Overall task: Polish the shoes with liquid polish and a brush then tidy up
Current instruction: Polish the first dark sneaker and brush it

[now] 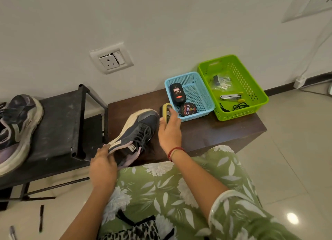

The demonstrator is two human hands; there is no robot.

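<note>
Two hands engaged: left hand (103, 165) grips the heel of the shoe (138, 130), its toe on the desk (206, 135); right hand (169, 132) grasps the brush (166, 112) just right of the toe. The liquid polish (177, 94) lies in the blue basket (197, 96). Heel-only support may let the shoe twist under brushing.

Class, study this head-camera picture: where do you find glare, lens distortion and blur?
Head view: a bright reflection glares on the floor tile; the wide lens tilts the wall socket; the right hand holding the brush and the left hand on the shoe look slightly smeared.
</note>
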